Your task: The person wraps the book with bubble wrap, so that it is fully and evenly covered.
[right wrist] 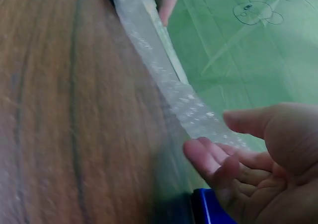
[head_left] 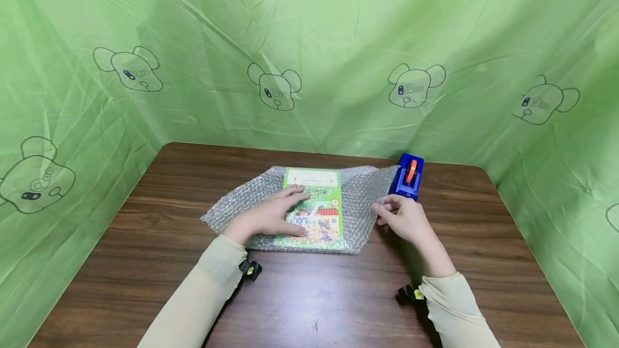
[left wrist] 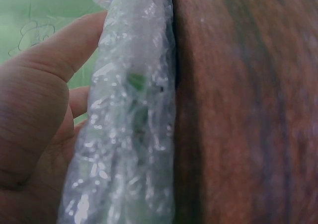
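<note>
A picture book (head_left: 317,179) with a green and white cover lies in clear bubble wrap (head_left: 360,192), which spreads out on both sides and runs over its front edge. My left hand (head_left: 273,214) rests on the book and wrap from the left, fingers and thumb spread. In the left wrist view, green shows through the wrapped edge (left wrist: 131,114) beside the thumb. At the wrap's right edge is my right hand (head_left: 400,219), fingers bent. The right wrist view shows a gap between thumb and fingers, with the wrap's edge (right wrist: 194,112) reaching in there.
A blue tape dispenser (head_left: 399,189) with an orange wheel stands behind my right hand, close to the wrap's right corner. Green cloth (head_left: 338,26) with bear drawings encloses the back and sides of the brown wooden table (head_left: 309,299).
</note>
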A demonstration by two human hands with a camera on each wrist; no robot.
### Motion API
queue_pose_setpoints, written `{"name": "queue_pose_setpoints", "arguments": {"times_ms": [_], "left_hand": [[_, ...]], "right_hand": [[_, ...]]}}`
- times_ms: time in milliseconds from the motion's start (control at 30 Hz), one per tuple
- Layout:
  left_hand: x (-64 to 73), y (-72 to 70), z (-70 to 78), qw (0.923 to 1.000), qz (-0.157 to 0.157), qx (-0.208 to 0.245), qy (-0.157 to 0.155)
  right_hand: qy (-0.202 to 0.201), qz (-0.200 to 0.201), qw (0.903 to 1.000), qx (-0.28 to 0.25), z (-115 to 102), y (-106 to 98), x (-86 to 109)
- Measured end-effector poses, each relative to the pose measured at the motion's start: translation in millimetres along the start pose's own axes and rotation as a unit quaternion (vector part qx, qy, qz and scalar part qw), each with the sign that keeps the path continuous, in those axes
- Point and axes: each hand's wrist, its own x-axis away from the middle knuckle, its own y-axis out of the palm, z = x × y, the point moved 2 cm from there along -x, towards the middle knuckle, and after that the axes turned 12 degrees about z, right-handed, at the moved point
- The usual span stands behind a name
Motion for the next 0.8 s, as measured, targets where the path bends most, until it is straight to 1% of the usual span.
{"name": "queue_pose_setpoints", "arguments": {"times_ms": [100, 233, 433, 667, 800], "left_hand": [[0.0, -0.6, 0.7, 1.0000, -0.001, 0.003, -0.001], [-0.8, -0.3, -0.1, 1.0000, -0.001, 0.000, 0.000], [-1.7, 1.2, -2.4, 1.0000, 0.001, -0.003, 0.002], [-2.0, 0.7, -2.0, 1.0000, 0.001, -0.003, 0.004], [-2.2, 0.6, -1.3, 1.0000, -0.001, -0.001, 0.003]], "right_hand": [[0.006, 0.024, 0.9996, -0.016, -3, 4, -0.5], [0.013, 0.041, 0.9983, -0.039, -8, 6, 0.1], [0.020, 0.047, 0.9973, -0.052, -9, 7, 1.1], [0.013, 0.058, 0.9968, -0.054, -10, 9, 0.3], [0.005, 0.063, 0.9956, -0.068, -12, 10, 1.7]]}}
